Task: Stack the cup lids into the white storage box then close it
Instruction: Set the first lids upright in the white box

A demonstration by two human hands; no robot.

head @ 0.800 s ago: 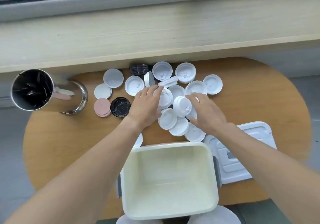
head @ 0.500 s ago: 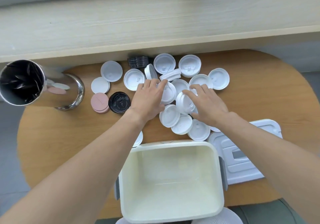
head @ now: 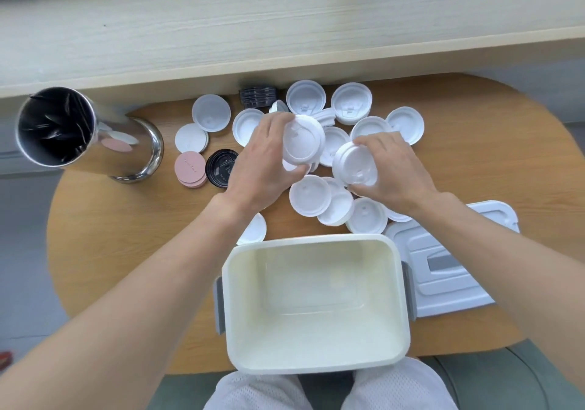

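Several white cup lids (head: 310, 200) lie scattered over the middle of the round wooden table (head: 107, 226). My left hand (head: 262, 162) grips a white lid (head: 302, 140), lifted and tilted above the pile. Just to the right, my right hand (head: 391, 172) holds another white lid (head: 354, 164), also raised. The white storage box (head: 313, 243) stands open and empty at the table's near edge, below both hands. Its white lid with a grey handle (head: 443, 270) lies flat to the right of the box.
A tall shiny metal canister (head: 82, 134) stands at the table's left. Pink lids (head: 190, 169), a black lid (head: 221, 167) and a stack of dark lids (head: 256, 96) lie left of and behind the white pile. A pale wooden ledge (head: 285, 23) runs along the far side.
Both hands were pressed onto the pile of lids; each has now closed on a white lid and lifted it off the table.
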